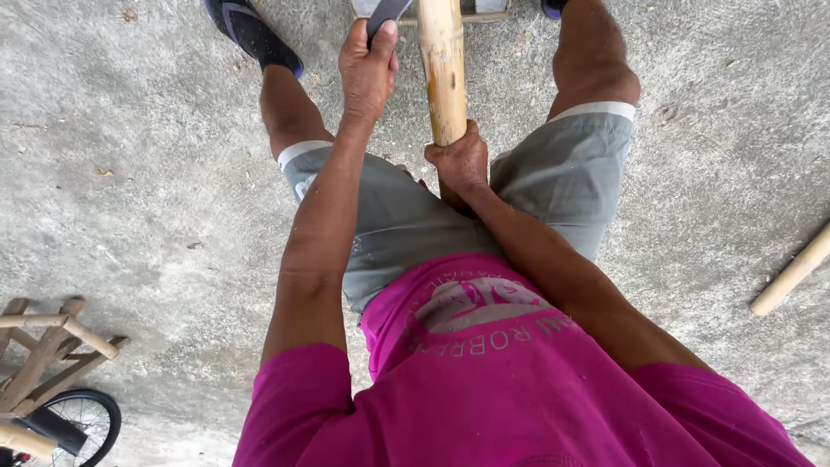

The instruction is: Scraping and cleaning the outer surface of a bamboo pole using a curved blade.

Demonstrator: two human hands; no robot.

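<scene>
A thick bamboo pole (443,69) runs from the top edge down between my knees. My right hand (461,163) is closed around its near end, in front of my grey shorts. My left hand (367,73) is to the left of the pole. It grips a dark flat tool (386,12) that leaves the frame at the top, so its far end is hidden. I cannot tell whether the tool touches the pole. Both arms reach forward from my magenta shirt.
Rough concrete floor (147,173) lies all around. Another bamboo piece (791,275) lies at the right edge. A bamboo frame (47,342) and a small bicycle wheel (86,424) are at the lower left. My foot in a dark sandal (251,35) rests at the upper left.
</scene>
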